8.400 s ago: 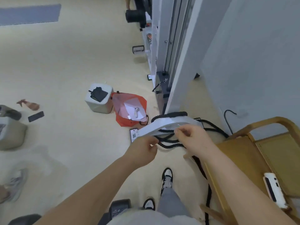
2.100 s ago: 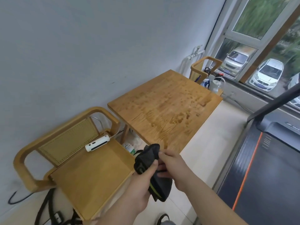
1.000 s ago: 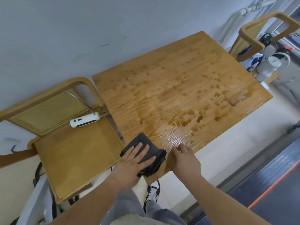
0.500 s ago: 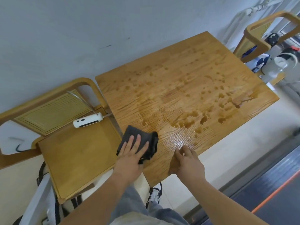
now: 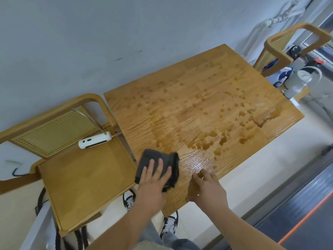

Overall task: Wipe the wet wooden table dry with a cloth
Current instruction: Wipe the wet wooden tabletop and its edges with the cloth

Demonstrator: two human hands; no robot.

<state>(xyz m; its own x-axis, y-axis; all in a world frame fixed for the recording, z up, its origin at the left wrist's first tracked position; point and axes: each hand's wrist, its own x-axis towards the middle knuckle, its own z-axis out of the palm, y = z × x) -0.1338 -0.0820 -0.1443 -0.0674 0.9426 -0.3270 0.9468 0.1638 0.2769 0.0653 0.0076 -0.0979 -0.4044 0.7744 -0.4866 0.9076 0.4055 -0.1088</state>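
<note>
While the left hand [image 5: 153,179] presses flat, fingers spread, on the folded dark grey cloth [image 5: 172,164] at the worktop's [image 5: 198,109] near left corner, the right hand [image 5: 207,190] rests loosely bent, empty, on its near edge; droplets and puddles cover the wood.

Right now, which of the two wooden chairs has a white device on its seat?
The near chair, left of the table; the white device lies by its backrest. The far chair has none.
</note>
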